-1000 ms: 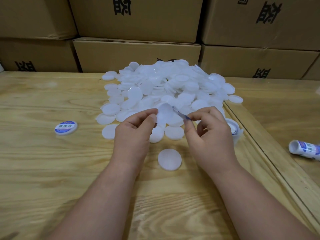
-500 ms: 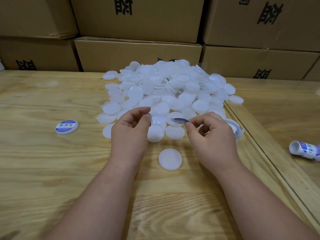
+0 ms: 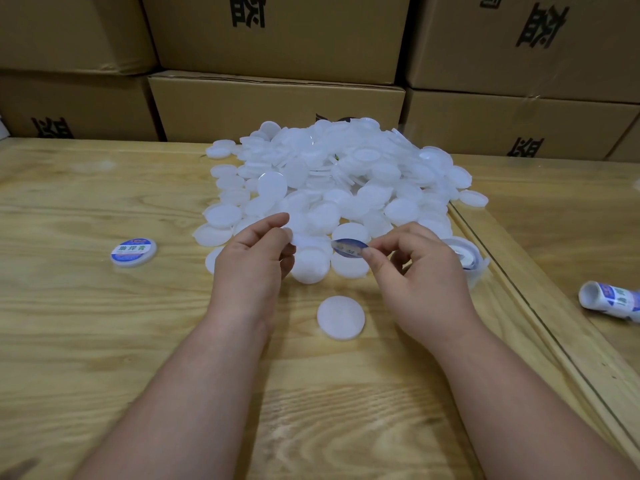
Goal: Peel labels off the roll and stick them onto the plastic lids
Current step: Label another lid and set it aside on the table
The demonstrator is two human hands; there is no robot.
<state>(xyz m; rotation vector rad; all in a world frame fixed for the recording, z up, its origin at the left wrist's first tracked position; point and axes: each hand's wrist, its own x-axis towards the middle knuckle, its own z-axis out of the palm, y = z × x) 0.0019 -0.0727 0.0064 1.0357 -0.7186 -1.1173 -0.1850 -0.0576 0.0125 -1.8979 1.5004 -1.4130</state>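
Pinching a small round blue-and-white paper label (image 3: 348,248) between thumb and forefinger, the right hand (image 3: 420,271) hovers over the near edge of a heap of white translucent round plastic lids (image 3: 339,181) on the pale wooden bench (image 3: 104,341). The label is held nearly flat, its free end pointing toward the left hand (image 3: 256,261). That hand hangs just beside it, fingers loosely curled with thumb and forefinger close together; nothing can be made out between them.

Nearer the person, between the two wrists, a single plain white plastic lid (image 3: 340,317) lies flat on the bench, apart from the heap and bare on top. Well to the left sits a white lid already bearing a blue-and-white label (image 3: 133,252), alone on the wood. Behind the right hand, partly hidden by it, lies the white roll of label backing tape (image 3: 465,252), touching the heap's right edge.

Further right, beyond a seam where a second bench surface begins, a white tube-like roll with blue printing (image 3: 611,301) lies on its side. Brown cardboard boxes (image 3: 277,105) with black characters are stacked along the back.
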